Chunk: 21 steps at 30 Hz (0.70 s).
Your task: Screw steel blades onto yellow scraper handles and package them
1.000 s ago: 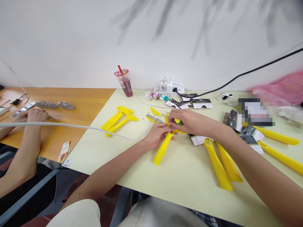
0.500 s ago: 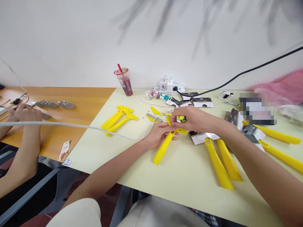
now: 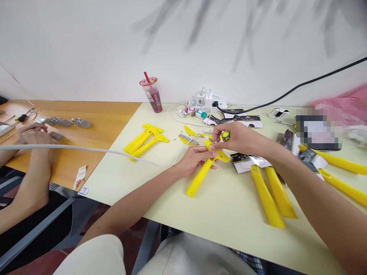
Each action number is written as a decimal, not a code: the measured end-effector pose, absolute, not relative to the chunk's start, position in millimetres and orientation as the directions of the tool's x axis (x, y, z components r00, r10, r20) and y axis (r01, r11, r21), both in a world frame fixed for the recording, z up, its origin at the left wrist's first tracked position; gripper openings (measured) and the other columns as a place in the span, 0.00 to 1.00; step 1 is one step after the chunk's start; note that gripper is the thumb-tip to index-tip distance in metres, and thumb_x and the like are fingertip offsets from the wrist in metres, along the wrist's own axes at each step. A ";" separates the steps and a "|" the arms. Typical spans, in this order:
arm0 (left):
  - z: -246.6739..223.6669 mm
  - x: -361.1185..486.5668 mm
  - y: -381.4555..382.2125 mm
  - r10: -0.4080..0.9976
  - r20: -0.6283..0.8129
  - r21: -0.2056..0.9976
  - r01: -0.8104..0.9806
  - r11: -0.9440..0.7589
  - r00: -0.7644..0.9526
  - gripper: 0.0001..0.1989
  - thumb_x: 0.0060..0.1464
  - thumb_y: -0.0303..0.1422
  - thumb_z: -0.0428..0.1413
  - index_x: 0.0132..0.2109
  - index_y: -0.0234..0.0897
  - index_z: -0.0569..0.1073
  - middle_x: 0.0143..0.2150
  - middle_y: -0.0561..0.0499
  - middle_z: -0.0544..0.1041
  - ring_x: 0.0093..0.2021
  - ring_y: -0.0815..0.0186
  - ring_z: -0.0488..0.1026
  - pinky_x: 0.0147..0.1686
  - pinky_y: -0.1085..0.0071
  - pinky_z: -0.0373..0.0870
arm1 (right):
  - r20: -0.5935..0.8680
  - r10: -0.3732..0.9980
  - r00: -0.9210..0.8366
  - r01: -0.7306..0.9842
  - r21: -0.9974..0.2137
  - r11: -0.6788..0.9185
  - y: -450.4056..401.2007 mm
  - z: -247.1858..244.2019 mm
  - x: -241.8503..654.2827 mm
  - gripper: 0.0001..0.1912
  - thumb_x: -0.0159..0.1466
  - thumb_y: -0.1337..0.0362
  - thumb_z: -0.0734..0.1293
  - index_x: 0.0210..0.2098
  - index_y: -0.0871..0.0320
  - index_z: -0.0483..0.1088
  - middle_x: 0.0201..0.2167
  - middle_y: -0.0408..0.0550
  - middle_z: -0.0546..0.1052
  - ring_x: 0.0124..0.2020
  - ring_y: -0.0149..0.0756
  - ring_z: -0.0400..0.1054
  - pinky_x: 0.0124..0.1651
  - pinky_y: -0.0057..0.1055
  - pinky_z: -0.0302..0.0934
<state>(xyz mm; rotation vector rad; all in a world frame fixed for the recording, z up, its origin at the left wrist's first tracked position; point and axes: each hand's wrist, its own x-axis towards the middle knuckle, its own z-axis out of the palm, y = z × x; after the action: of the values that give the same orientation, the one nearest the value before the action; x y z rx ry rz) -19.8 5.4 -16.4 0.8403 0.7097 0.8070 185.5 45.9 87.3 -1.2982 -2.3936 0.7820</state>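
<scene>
Head view shows the left hand [image 3: 196, 160] grasping a yellow scraper [image 3: 199, 177], while the right hand [image 3: 241, 138] pinches a stubby screwdriver [image 3: 226, 135] just above it.

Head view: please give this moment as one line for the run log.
Left hand: holds yellow plastic T-shaped scraper | Right hand: holds small screwdriver with green-yellow handle above scraper crossbar | Beside: co-worker's hands over orange table

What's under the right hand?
Below the right hand: a yellow scraper and the pale table. The part of the scraper under its fingers is covered, so it can't be seen.
</scene>
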 end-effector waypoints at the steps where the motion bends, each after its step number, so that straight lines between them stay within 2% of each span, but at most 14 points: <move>1: -16.4 -20.1 5.2 0.829 -0.216 0.850 -0.318 0.419 0.515 0.21 0.46 0.40 0.80 0.44 0.32 0.87 0.42 0.44 0.84 0.43 0.60 0.83 0.43 0.60 0.86 | -0.005 0.846 -0.533 0.681 -0.597 0.425 47.5 86.1 187.3 0.14 0.61 0.50 0.75 0.33 0.52 0.74 0.36 0.44 0.82 0.35 0.40 0.71 0.38 0.35 0.58; 5: -14.8 -20.0 3.9 0.813 -0.221 0.855 -0.294 0.427 0.538 0.23 0.44 0.40 0.81 0.44 0.32 0.87 0.46 0.42 0.85 0.41 0.61 0.83 0.42 0.60 0.86 | -0.091 0.829 -0.552 0.687 -0.614 0.390 53.6 82.5 195.9 0.15 0.60 0.48 0.77 0.36 0.52 0.76 0.36 0.44 0.82 0.34 0.39 0.69 0.36 0.35 0.57; 9: -12.9 -18.7 3.0 0.814 -0.224 0.856 -0.290 0.427 0.536 0.24 0.42 0.41 0.82 0.43 0.31 0.87 0.45 0.41 0.86 0.40 0.60 0.84 0.42 0.60 0.86 | -0.158 0.781 -0.604 0.674 -0.624 0.395 55.6 84.3 200.3 0.15 0.61 0.47 0.77 0.38 0.51 0.78 0.36 0.43 0.81 0.33 0.38 0.67 0.36 0.36 0.56; 17: -11.7 -19.7 3.0 0.804 -0.229 0.861 -0.271 0.430 0.548 0.24 0.42 0.41 0.81 0.43 0.31 0.87 0.44 0.41 0.85 0.40 0.60 0.84 0.45 0.56 0.86 | -0.199 0.757 -0.623 0.666 -0.643 0.379 51.6 90.8 199.7 0.22 0.63 0.39 0.75 0.40 0.50 0.82 0.33 0.43 0.78 0.30 0.36 0.61 0.34 0.36 0.54; 21: -14.0 -19.9 3.5 0.801 -0.215 0.856 -0.286 0.430 0.558 0.23 0.43 0.40 0.81 0.43 0.31 0.87 0.44 0.42 0.85 0.40 0.60 0.84 0.44 0.58 0.86 | -0.186 0.768 -0.613 0.667 -0.643 0.377 51.0 90.0 199.4 0.23 0.65 0.37 0.74 0.40 0.50 0.84 0.31 0.42 0.77 0.28 0.35 0.59 0.33 0.36 0.52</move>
<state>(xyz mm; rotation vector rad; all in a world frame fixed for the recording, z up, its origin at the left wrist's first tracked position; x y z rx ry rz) -19.9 3.5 -14.0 0.8762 0.6842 0.7487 199.4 51.0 90.0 -1.3042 -2.4847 1.0559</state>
